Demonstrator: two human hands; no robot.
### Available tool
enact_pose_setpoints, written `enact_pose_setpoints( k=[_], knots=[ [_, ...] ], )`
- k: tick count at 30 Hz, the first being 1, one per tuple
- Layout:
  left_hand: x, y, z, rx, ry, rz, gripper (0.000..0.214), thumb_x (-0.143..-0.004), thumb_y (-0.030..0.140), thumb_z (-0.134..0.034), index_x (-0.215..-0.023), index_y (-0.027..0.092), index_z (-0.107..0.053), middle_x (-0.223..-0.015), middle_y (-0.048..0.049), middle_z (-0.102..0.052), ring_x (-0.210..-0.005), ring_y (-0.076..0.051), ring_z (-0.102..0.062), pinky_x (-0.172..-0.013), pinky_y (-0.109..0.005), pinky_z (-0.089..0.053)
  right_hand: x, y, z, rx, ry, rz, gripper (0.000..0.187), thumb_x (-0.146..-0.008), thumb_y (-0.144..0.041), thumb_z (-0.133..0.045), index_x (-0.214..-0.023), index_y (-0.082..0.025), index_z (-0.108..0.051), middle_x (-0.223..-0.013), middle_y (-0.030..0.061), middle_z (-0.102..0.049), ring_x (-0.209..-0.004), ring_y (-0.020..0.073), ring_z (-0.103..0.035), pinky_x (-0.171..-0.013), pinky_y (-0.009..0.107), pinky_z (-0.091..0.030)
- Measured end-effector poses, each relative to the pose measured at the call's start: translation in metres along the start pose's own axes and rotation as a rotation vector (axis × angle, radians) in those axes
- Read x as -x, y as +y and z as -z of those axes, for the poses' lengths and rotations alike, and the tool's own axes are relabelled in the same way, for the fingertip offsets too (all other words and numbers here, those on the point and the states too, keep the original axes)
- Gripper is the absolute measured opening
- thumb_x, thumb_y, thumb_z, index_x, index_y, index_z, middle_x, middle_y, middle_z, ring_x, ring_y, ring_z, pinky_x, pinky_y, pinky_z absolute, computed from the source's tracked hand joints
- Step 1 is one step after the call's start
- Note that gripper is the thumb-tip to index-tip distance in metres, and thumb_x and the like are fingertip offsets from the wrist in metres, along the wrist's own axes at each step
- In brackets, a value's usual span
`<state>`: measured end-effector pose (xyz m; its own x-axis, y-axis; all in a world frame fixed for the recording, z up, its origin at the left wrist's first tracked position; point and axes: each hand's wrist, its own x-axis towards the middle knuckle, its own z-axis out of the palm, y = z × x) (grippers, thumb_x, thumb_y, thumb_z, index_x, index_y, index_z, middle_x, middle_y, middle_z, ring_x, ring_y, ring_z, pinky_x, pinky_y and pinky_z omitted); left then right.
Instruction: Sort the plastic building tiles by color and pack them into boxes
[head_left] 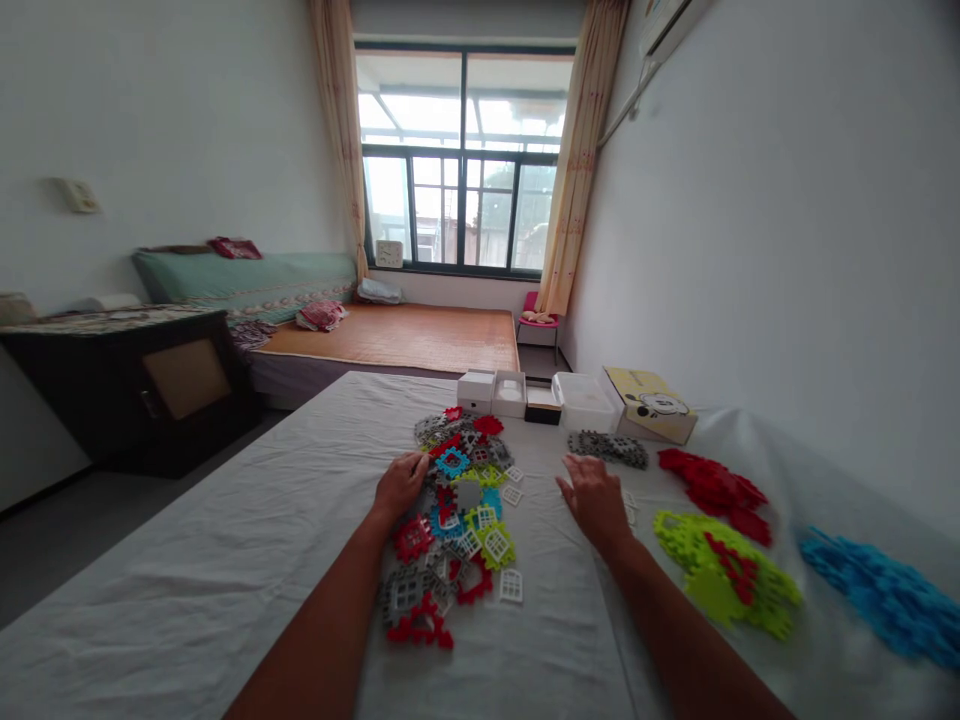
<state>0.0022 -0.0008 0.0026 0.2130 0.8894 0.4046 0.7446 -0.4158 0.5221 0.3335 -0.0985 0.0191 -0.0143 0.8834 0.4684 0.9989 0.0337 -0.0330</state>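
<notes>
A mixed pile of plastic building pieces lies before me, with toothed edges in red, blue, yellow-green and grey. My left hand (402,487) is at the pile's left edge, near a blue toothed piece (452,462). Its fingers are curled together, and whatever they hold is hidden. To the right of the pile, my right hand (598,500) is over the cloth with thumb and fingers apart, nothing visible in it. Just beyond it lies a row of grey pieces (609,449). White lattice window pieces (511,586) are scattered along the pile's right side, some beside my right hand.
Sorted heaps of red pieces (712,485), yellow-green pieces (727,575) with a red one on top, and blue pieces (885,595) lie at right. White boxes (476,391), a clear plastic container (583,402) and a yellow box (651,405) line the white-covered surface's far edge.
</notes>
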Motion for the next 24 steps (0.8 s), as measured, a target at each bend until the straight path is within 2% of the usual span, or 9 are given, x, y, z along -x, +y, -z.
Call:
enact_pose_setpoints(
  k=[4,6,9,12,14,18,21,24],
  knots=[
    [0.000,-0.001,-0.001,-0.001,0.001,0.000,0.040,-0.090,0.039,-0.031,-0.089,0.019,-0.066,-0.098,-0.0066,-0.068,-0.094,-0.018,-0.059,-0.085,-0.027,-0.042,0.003,-0.028,-0.013,-0.140,-0.191,0.240,0.047,-0.091,-0.047,-0.034,-0.133,-0.026,-0.043,-0.137,0.0037,-0.047,-0.128,0.0226,-0.033,-0.101,0.040,-0.028],
    [-0.001,-0.002,-0.001,-0.004,0.007,0.007,0.039,-0.089,0.039,-0.032,-0.091,0.019,-0.066,-0.100,-0.0066,-0.067,-0.096,-0.018,-0.059,-0.086,-0.027,-0.042,0.005,-0.039,-0.014,-0.185,-0.266,0.302,0.048,-0.091,-0.050,-0.033,-0.134,-0.031,-0.041,-0.140,0.0008,-0.043,-0.130,0.0224,-0.031,-0.103,0.042,-0.026],
    [-0.001,-0.003,-0.002,-0.005,0.007,0.006,0.039,-0.089,0.039,-0.032,-0.092,0.019,-0.066,-0.101,-0.0069,-0.068,-0.096,-0.018,-0.059,-0.086,-0.027,-0.042,0.008,-0.042,-0.005,-0.225,-0.272,0.317,0.041,-0.090,-0.048,-0.036,-0.125,-0.031,-0.050,-0.132,0.0010,-0.051,-0.127,0.0225,-0.035,-0.102,0.042,-0.026],
    [-0.001,-0.003,-0.001,-0.001,0.003,0.000,0.040,-0.089,0.039,-0.033,-0.092,0.019,-0.066,-0.100,-0.0072,-0.068,-0.096,-0.019,-0.059,-0.087,-0.028,-0.042,0.012,-0.038,0.009,-0.254,-0.232,0.322,0.030,-0.091,-0.043,-0.039,-0.101,-0.028,-0.063,-0.109,0.0018,-0.065,-0.112,0.0195,-0.048,-0.095,0.037,-0.031],
    [-0.001,-0.002,-0.001,-0.003,0.006,0.006,0.040,-0.089,0.039,-0.033,-0.093,0.019,-0.066,-0.100,-0.0072,-0.068,-0.097,-0.019,-0.059,-0.087,-0.028,-0.042,0.013,-0.036,0.015,-0.259,-0.210,0.298,0.028,-0.091,-0.039,-0.040,-0.093,-0.026,-0.065,-0.100,0.0021,-0.067,-0.102,0.0173,-0.052,-0.088,0.033,-0.035],
    [-0.001,-0.001,0.000,-0.007,0.004,0.016,0.039,-0.088,0.039,-0.033,-0.093,0.019,-0.066,-0.101,-0.0066,-0.068,-0.097,-0.018,-0.059,-0.087,-0.027,-0.042,0.010,-0.039,0.015,-0.214,-0.215,0.227,0.023,-0.087,-0.038,-0.051,-0.104,-0.027,-0.062,-0.106,0.0028,-0.065,-0.103,0.0188,-0.051,-0.085,0.032,-0.036],
    [-0.001,0.000,0.001,-0.007,-0.008,0.019,0.039,-0.088,0.038,-0.033,-0.094,0.019,-0.066,-0.103,-0.0067,-0.067,-0.098,-0.018,-0.059,-0.088,-0.027,-0.041,0.007,-0.045,0.010,-0.164,-0.289,0.218,0.021,-0.084,-0.035,-0.054,-0.101,-0.027,-0.063,-0.105,0.0032,-0.065,-0.100,0.0189,-0.052,-0.082,0.029,-0.037],
    [-0.001,-0.001,0.001,-0.007,-0.018,0.031,0.039,-0.088,0.039,-0.032,-0.094,0.020,-0.066,-0.103,-0.0064,-0.067,-0.099,-0.019,-0.058,-0.089,-0.028,-0.041,0.006,-0.050,0.008,-0.108,-0.288,0.251,0.020,-0.087,-0.032,-0.050,-0.100,-0.025,-0.063,-0.099,0.0050,-0.066,-0.096,0.0192,-0.055,-0.082,0.030,-0.037]
  ],
)
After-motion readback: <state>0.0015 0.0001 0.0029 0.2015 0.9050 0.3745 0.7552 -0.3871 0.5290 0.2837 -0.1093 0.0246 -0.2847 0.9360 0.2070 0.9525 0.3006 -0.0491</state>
